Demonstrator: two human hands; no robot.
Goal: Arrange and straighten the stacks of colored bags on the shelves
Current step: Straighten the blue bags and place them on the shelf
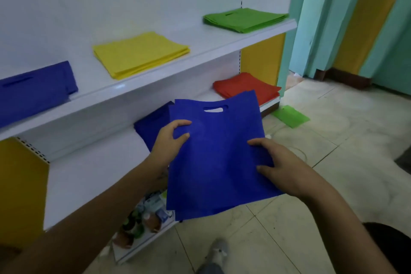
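White shelves (142,80); both hands (171,138) pinch flat, matte blue bags (213,162).

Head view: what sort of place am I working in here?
Probably a small shop or stockroom. White retail shelves carry flat stacks of yellow bags, green bags and red bags, and packaged goods sit on the bottom shelf. Both hands hold blue bags over a tiled floor.

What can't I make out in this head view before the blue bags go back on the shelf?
- Blue pile on the lower shelf: mostly hidden behind the held blue bags and left hand.
- Held bags: count unclear, edges overlap.
- Upper blue stack: cut off by the left edge.
- Bottom-shelf items: blurred, part hidden by the held bags.
- Right hand: its fingers under the bags unseen.
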